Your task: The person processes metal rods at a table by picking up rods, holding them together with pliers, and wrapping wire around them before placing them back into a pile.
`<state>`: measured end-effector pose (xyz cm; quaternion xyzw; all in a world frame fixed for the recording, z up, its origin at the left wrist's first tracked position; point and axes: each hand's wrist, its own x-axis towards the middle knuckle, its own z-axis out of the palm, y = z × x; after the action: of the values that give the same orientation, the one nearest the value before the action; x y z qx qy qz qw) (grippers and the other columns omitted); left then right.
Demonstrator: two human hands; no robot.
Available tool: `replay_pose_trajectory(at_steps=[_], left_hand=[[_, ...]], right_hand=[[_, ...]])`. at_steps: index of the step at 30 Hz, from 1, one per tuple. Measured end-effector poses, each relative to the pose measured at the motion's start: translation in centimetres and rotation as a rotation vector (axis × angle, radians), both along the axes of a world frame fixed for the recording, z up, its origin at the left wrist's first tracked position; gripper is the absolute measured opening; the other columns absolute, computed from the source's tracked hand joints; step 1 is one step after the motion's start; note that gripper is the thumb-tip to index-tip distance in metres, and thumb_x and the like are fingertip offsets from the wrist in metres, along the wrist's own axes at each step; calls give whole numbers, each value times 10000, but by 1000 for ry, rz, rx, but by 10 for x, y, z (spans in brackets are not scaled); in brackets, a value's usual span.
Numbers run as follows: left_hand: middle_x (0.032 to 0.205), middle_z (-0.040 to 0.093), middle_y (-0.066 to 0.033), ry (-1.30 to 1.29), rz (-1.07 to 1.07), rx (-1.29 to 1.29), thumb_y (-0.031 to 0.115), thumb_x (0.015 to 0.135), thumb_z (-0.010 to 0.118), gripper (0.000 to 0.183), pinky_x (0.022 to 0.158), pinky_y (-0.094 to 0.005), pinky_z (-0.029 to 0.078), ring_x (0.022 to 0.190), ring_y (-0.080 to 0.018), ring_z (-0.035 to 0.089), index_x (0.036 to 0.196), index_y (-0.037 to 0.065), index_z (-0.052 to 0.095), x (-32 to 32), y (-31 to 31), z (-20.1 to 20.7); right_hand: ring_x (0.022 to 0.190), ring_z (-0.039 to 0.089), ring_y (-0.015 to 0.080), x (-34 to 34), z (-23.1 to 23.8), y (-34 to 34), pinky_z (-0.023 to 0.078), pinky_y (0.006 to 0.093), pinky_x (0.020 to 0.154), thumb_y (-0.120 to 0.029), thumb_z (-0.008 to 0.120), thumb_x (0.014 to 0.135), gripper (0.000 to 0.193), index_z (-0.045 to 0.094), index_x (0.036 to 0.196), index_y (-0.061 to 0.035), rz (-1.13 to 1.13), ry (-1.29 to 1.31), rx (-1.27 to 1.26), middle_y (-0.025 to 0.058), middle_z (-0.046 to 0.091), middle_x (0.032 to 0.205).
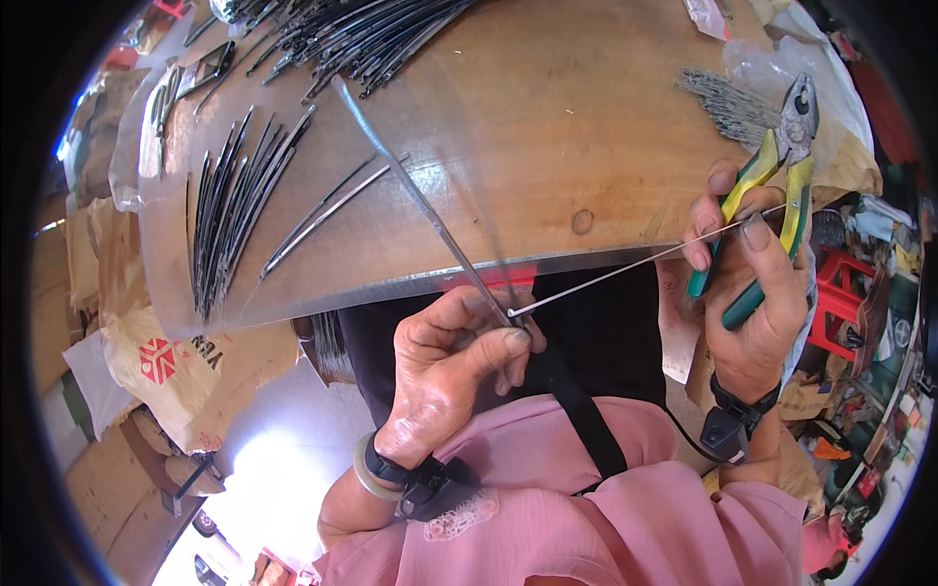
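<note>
My left hand [454, 352] is closed near the table's front edge, thumb and fingers pinching the lower end of a long, thin, dark glossy strip [427, 203]. The strip slants up and to the left over the tabletop. My right hand [757, 269] is closed too, with a pair of pliers [799, 122] with yellow and green handles resting in it, jaws pointing up. Its thumb and finger also pinch a thin metal wire [625, 270]. The wire runs down-left to my left fingertips, where its small thickened end meets the strip; whether they are joined is hidden.
A wooden table [547, 127] under a transparent sheet spreads ahead. Dark strips lie in a large pile [362, 39] at the back and a smaller bunch [234, 210] on the left. Grey wires [728, 103] are heaped back right. Beyond the right side stands a red stool [838, 298].
</note>
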<state>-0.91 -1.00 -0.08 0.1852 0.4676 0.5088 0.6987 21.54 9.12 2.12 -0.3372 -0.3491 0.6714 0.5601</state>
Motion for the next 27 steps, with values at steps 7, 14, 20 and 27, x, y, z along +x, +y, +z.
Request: replay_pose_trajectory(at_steps=[7,14,20,27], left_hand=[[836,691,-113,110,-6,-4,-28,891,642,135,515,-186,429,614,-78,574,1026,-36,637,7,0,-4],[832,687,-61,160,-90,-26,-21,891,641,116,538,-187,421,613,-62,540,1006,-24,653,11,9,-8],[766,632,13,451,-461,-25,-33,907,586,96,543,-208,406,609,-43,486,986,-20,639,13,27,8],[742,615,9,161,-400,-137,-31,905,596,98,512,-186,342,577,-26,426,997,-4,619,3,20,-1]], right_hand=[[881,563,207,6,-11,-6,462,315,678,-33,608,881,182,600,1058,11,28,-100,78,188,557,1154],[870,538,192,9,-21,-14,460,304,685,-72,613,864,179,574,1022,3,-21,-141,26,163,524,1137],[846,596,176,-3,-41,-42,491,291,708,-21,648,858,165,622,1018,10,194,-377,-76,173,574,1170],[767,597,93,0,-40,-33,480,237,684,-90,712,875,185,663,1015,21,109,-134,-171,60,668,942]])
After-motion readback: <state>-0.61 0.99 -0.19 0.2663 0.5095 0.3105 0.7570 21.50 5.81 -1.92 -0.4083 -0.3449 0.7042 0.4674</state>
